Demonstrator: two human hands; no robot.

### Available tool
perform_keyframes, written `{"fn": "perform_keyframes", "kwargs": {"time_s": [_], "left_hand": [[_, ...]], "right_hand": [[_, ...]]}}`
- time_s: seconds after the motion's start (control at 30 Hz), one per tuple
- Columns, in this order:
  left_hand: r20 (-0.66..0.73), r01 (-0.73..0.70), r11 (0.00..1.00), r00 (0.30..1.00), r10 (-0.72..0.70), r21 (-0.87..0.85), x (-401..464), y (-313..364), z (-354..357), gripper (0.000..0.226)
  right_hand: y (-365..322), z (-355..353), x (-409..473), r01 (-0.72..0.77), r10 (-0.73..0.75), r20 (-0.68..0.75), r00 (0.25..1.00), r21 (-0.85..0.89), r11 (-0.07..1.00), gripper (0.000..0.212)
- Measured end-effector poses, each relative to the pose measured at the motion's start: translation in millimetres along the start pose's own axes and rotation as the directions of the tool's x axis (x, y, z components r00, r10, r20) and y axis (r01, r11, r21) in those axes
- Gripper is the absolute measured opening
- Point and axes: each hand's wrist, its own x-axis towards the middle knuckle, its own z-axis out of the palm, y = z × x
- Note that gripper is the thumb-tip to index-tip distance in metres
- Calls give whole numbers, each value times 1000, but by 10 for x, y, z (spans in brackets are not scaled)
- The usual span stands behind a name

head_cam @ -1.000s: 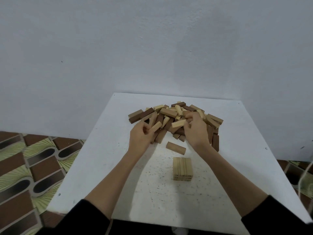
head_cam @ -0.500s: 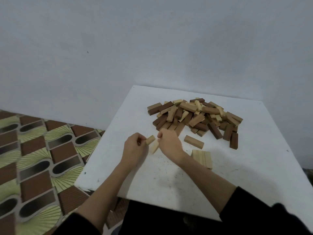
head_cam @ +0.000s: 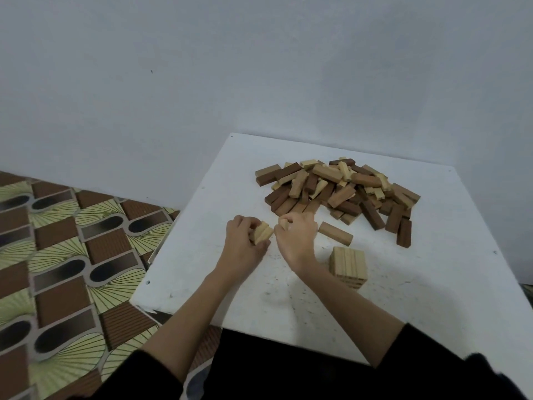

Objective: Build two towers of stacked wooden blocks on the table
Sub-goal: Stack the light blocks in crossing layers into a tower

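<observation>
A loose pile of light and dark wooden blocks (head_cam: 340,189) lies at the back of the white table (head_cam: 432,284). A short stack of pale blocks (head_cam: 348,267) stands in front of it, right of my hands. My left hand (head_cam: 242,246) grips pale blocks (head_cam: 262,233) low over the table's left part. Close beside it my right hand (head_cam: 297,241) pinches another pale block (head_cam: 284,223), mostly hidden by the fingers. A single tan block (head_cam: 335,233) lies flat just right of my right hand.
The table's left edge (head_cam: 161,255) is close to my left hand, with a patterned tile floor (head_cam: 72,255) beyond it. A plain wall (head_cam: 259,67) stands behind the table. Bare tabletop stretches in front of the hands and to the right of the stack.
Both hands left the pile carrying pale blocks and came down to the table's left front part, left of the short stack. The camera has swung left.
</observation>
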Motion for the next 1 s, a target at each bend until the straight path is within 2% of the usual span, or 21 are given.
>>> {"fn": "perform_keyframes", "kwargs": {"time_s": [0.07,0.17,0.33,0.43,0.53,0.63,0.73,0.8,0.9,1.0], "left_hand": [[-14,18,999,1000,-19,-27,11,23,7,34],[-41,40,998,998,-42,-57,8,43,21,38],[-47,20,996,999,-24,-88,-22,43,46,46],[1,-36,999,999,36,-5,-28,3,59,62],[1,-134,979,991,135,151,-8,-41,106,77],[-19,-137,977,990,142,161,19,-39,133,72],[76,-111,992,991,106,62,73,-43,79,68],[149,-114,993,983,111,13,114,-43,19,69],[232,-139,990,964,128,33,178,-60,-53,78],[239,-148,988,961,137,31,210,-97,-103,82]], "right_hand": [[51,-12,3,-49,49,12,999,10,999,9],[106,-9,31,-40,41,17,999,-25,999,22],[133,-14,34,-11,11,-7,1000,-82,997,16],[168,10,57,-11,8,-32,999,-80,997,23],[191,52,88,-26,22,-50,999,-78,997,44],[172,29,64,-25,19,-52,998,-120,992,35],[190,2,46,4,-12,-90,996,-81,997,25],[198,-15,35,31,-35,-97,995,-45,999,27],[224,-27,21,56,-56,-75,996,0,998,34],[253,-6,17,102,-101,-93,991,9,995,34]]}}
